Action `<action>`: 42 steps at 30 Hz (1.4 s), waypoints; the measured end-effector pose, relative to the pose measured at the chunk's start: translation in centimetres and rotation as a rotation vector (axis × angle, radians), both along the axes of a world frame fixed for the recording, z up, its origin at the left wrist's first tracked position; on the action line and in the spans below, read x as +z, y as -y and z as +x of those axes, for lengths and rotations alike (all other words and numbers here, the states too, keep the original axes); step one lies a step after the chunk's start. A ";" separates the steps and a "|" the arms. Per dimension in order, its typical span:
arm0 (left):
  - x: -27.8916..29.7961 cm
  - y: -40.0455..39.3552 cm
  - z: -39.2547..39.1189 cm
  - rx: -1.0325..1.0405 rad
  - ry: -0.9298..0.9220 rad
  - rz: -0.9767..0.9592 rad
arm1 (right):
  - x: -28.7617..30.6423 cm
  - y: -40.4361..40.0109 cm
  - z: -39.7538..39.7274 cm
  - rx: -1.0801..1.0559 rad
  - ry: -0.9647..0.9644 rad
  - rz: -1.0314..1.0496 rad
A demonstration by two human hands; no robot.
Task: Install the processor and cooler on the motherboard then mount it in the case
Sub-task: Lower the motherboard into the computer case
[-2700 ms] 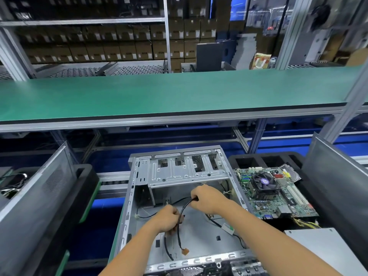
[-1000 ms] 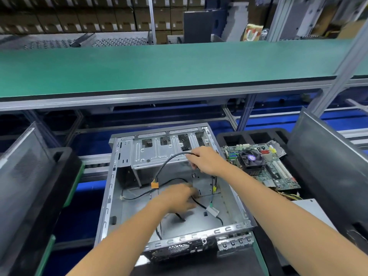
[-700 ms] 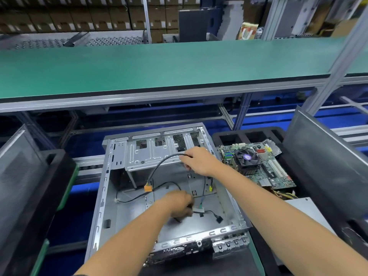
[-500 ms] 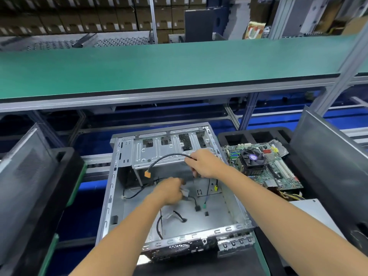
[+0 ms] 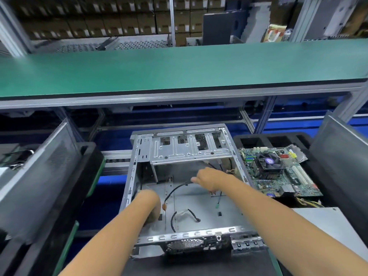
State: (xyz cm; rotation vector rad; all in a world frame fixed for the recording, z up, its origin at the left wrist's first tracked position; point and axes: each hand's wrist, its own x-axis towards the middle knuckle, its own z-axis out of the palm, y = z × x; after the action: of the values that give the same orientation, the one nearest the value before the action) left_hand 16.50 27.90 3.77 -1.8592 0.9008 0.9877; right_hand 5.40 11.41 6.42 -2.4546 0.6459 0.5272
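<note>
Background: green conveyor belt [image 5: 179,68], with shelves of brown boxes [image 5: 99,22] behind it.
Case [image 5: 235,229]: open, lying flat below the belt.
Right hand [image 5: 207,179]: inside the case, fingers pinching a black cable [image 5: 175,191] with an orange plug.
Left hand [image 5: 152,206]: low at the case's left wall; blurred, so its grip cannot be told.
Motherboard [image 5: 278,176]: on a black tray [image 5: 247,139] just right of the case, cooler [image 5: 268,162] fitted.

Open computer case [image 5: 139,176] at centre, loose cables [image 5: 180,214] on its floor, both hands inside it, left hand [image 5: 152,204] near its left wall, right hand [image 5: 207,179] further back, motherboard [image 5: 294,182] with cooler [image 5: 268,163] in tray [image 5: 249,139] just right of case, shelf [image 5: 179,68] behind.
</note>
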 end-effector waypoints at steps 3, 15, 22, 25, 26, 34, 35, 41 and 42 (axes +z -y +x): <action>0.1 0.2 -0.1 -0.114 0.078 -0.121 | -0.9 -0.3 1.5 -0.048 0.030 -0.098; -1.3 2.6 -0.5 -0.288 -0.103 -1.044 | -2.3 -0.4 3.7 0.079 0.035 -0.120; -3.0 6.1 -0.7 -0.105 -0.058 -1.289 | -1.7 1.2 1.9 0.051 0.001 -0.221; -3.3 6.7 -0.4 -0.103 0.021 -1.274 | -2.6 1.6 0.8 0.022 -0.275 -0.413; -3.3 6.9 -0.4 -0.141 0.076 -1.235 | -3.0 1.8 0.5 0.007 -0.350 -0.402; -4.6 6.1 0.2 0.026 0.352 -0.983 | -5.2 2.1 0.6 -0.135 -0.384 -0.306; -4.7 5.8 0.4 0.059 0.384 -0.985 | -5.3 2.2 0.6 -0.125 -0.369 -0.290; -5.6 4.9 1.3 0.268 0.362 -1.071 | -4.5 1.9 1.9 -0.354 -0.138 0.026; -5.7 5.0 1.4 0.276 0.341 -1.075 | -4.3 1.5 2.2 -0.361 -0.069 0.084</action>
State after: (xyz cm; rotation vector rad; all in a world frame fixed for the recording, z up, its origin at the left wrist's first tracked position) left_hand 17.91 22.93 -1.91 -2.9923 1.0714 0.2588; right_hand 7.63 9.92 2.16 -2.1803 1.0468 0.4833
